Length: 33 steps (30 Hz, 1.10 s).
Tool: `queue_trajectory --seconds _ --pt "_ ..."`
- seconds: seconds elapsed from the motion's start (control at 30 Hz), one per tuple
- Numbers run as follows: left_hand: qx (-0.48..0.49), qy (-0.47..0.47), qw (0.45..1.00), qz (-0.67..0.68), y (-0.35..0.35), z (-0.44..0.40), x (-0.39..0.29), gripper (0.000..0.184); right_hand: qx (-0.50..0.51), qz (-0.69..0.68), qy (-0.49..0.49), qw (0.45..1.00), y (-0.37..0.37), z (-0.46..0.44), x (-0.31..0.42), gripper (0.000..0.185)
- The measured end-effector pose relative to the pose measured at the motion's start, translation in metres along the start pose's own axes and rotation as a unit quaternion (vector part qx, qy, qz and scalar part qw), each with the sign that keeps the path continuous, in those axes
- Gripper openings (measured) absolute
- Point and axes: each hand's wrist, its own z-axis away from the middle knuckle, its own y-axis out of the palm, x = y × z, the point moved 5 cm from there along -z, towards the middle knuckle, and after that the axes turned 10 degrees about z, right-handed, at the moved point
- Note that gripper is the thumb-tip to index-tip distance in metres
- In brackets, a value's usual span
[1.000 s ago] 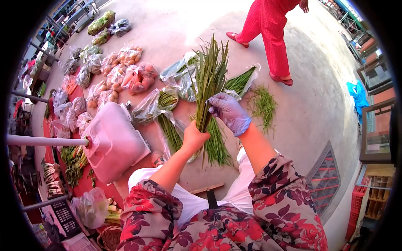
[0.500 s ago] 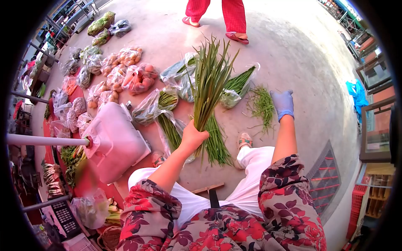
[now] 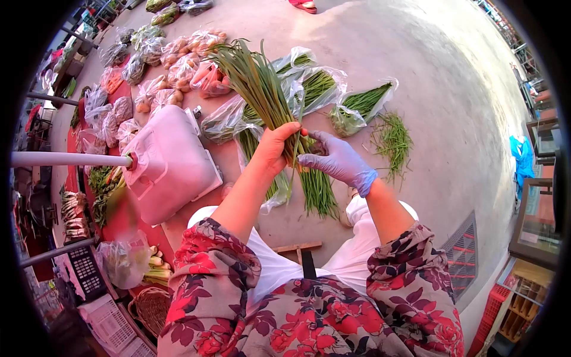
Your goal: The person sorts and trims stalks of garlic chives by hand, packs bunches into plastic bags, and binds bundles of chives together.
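Note:
My bare left hand (image 3: 275, 150) is wrapped round the lower part of a bunch of garlic chives (image 3: 253, 86), whose leafy tops lean up to the left. Close against the stalks is my right hand (image 3: 342, 159) in a blue-purple glove. Its thumb and forefinger are apart at the bunch's right side; whether the fingertips touch a stalk is hard to tell. Below the hands, more loose green chives (image 3: 319, 193) lie on the ground. Plastic bags of greens (image 3: 363, 106) lie in front, and a scattered heap of green trimmings (image 3: 392, 141) is to the right.
A large pale plastic jug (image 3: 169, 169) stands at my left, beside a pole (image 3: 71, 159). Beyond it lie bags of round produce (image 3: 184, 71) and a bag of carrots (image 3: 209, 80). A floor grate (image 3: 461, 256) is at right. Another person's shoe (image 3: 304, 6) shows at the top.
My right hand has come in from above the trimmings to the stalks held in my left. The bunch has tipped to the left. The other person has moved mostly out of view.

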Motion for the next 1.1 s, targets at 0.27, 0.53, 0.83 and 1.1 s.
queue_trajectory --seconds 0.27,0.53,0.83,1.1 --pt "0.023 -0.022 0.999 0.034 0.007 0.005 0.002 0.019 -0.115 0.127 -0.167 0.971 -0.006 -0.002 0.027 0.053" --pt "0.028 -0.079 0.995 0.047 0.006 0.012 0.006 0.019 -0.262 0.200 -0.194 0.924 -0.041 0.002 0.041 0.020" --pt "0.049 -0.078 0.993 0.080 0.007 0.015 0.005 0.022 -0.492 0.114 -0.052 0.861 -0.124 0.011 -0.005 0.047" --pt "0.023 0.010 0.997 -0.072 0.003 0.014 0.000 0.024 -0.230 0.212 0.085 0.946 -0.109 0.013 -0.044 0.073"
